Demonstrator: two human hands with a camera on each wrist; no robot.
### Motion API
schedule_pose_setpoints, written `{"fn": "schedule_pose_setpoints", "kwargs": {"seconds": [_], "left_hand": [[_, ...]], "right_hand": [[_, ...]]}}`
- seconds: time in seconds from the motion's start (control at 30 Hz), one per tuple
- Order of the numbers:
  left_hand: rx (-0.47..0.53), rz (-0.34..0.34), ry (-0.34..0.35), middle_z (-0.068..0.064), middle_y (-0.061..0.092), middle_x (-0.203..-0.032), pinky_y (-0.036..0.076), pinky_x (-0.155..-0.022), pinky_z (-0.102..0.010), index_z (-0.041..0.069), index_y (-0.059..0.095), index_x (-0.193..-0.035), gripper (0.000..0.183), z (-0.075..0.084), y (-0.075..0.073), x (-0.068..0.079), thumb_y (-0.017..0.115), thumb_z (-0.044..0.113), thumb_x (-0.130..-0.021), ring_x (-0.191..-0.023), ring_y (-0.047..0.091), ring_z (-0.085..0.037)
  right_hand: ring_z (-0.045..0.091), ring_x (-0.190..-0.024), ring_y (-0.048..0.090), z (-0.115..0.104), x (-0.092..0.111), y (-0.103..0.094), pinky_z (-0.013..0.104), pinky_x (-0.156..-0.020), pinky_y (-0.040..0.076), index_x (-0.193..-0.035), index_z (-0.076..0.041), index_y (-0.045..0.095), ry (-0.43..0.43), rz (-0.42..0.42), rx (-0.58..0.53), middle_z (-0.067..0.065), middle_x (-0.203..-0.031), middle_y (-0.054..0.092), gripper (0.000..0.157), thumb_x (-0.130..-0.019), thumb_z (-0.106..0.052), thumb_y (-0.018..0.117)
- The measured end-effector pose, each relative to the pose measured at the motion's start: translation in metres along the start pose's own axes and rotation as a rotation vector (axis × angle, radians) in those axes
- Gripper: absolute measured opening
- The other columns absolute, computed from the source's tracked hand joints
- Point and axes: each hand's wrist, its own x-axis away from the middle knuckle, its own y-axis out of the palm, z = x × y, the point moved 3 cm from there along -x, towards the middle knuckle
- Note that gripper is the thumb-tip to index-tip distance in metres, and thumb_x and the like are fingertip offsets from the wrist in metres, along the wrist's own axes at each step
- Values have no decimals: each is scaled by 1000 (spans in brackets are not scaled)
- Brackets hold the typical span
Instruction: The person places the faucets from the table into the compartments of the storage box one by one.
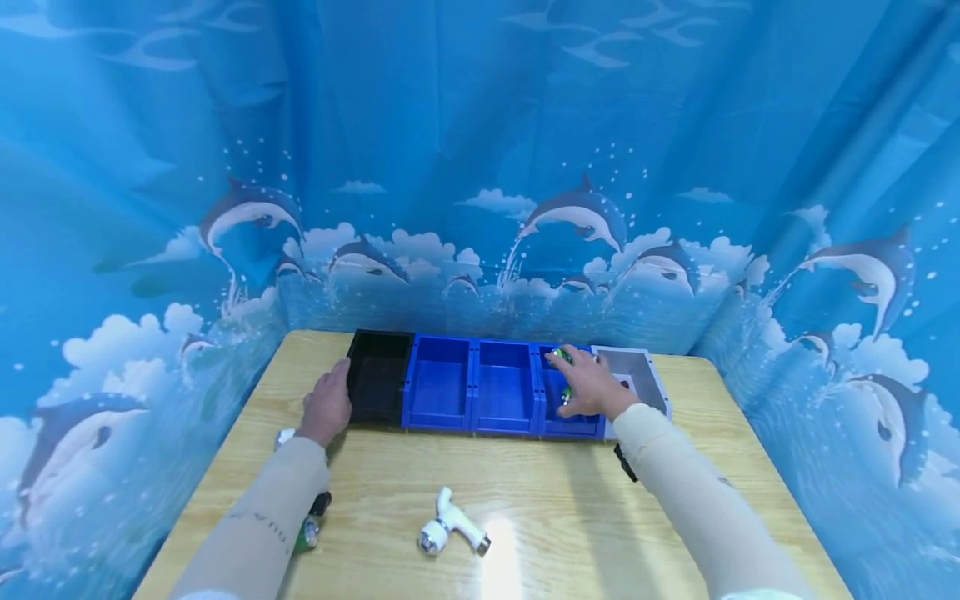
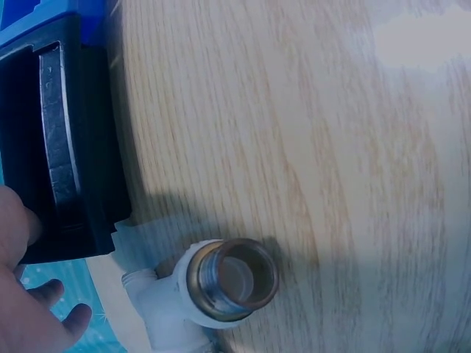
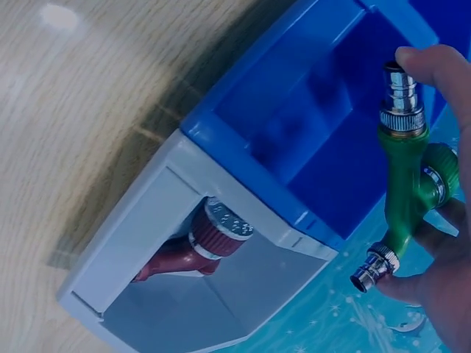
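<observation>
My right hand [image 1: 588, 383] is over the rightmost blue bin [image 1: 551, 421]. It pinches a green faucet [image 3: 405, 173] with metal ends, one finger at the upper end and the thumb by the lower end. At the left side of the black bin [image 1: 377, 333] is my left hand [image 1: 327, 404]. In the left wrist view its thumb lies against the bin's wall and the other fingers hang loosely outside. Just in front of that bin, a white faucet [image 2: 173, 309] with a threaded metal opening lies on the table, mostly hidden by the left arm in the head view.
The grey bin [image 3: 184, 151] at the row's right end holds a dark red faucet [image 3: 180, 254]. Another white faucet [image 1: 453, 525] lies mid-table. A green faucet [image 1: 307, 533] sits partly under the left forearm, and a black part [image 1: 625, 464] shows beside the right forearm.
</observation>
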Motion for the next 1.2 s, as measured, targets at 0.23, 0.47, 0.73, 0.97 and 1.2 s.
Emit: {"fn": "schedule_pose_setpoints", "kwargs": {"seconds": [0.23,0.47,0.73,0.97,1.2], "left_hand": [[2,-6,-8,-23,18,-158,24,-104,-70,-1,15,-153,63,-2,0,1,38,-6,-96,-139,22,-47],[-13,5,-6,-23,19,-157,27,-103,-70,-1,16,-153,62,0,0,0,39,-6,-96,-138,24,-47],[-11,9,-11,-23,20,-157,26,-103,-70,-1,17,-153,61,3,0,1,38,-6,-96,-138,24,-47],[-25,15,1,-23,21,-156,29,-101,-70,-1,18,-153,61,2,3,1,40,-5,-95,-137,26,-47],[-23,30,12,-24,22,-156,29,-101,-70,-2,18,-153,61,1,3,1,40,-4,-96,-137,27,-48]], "right_hand": [[43,-142,22,1,-7,12,74,-107,14,-154,-16,28,-14,-42,42,19,-157,21,99,-74,-37,83],[42,-142,23,3,-11,21,73,-108,15,-154,-18,27,-33,-57,93,18,-157,23,101,-73,-40,84],[41,-144,21,4,-13,24,69,-109,18,-154,-18,28,-43,-73,68,17,-158,22,103,-71,-37,86],[40,-143,25,6,-13,23,70,-109,19,-154,-16,25,-71,-89,85,17,-158,23,106,-71,-38,86],[40,-142,25,8,-14,22,72,-107,18,-154,-15,25,-56,-59,73,18,-157,25,104,-73,-39,84]]}}
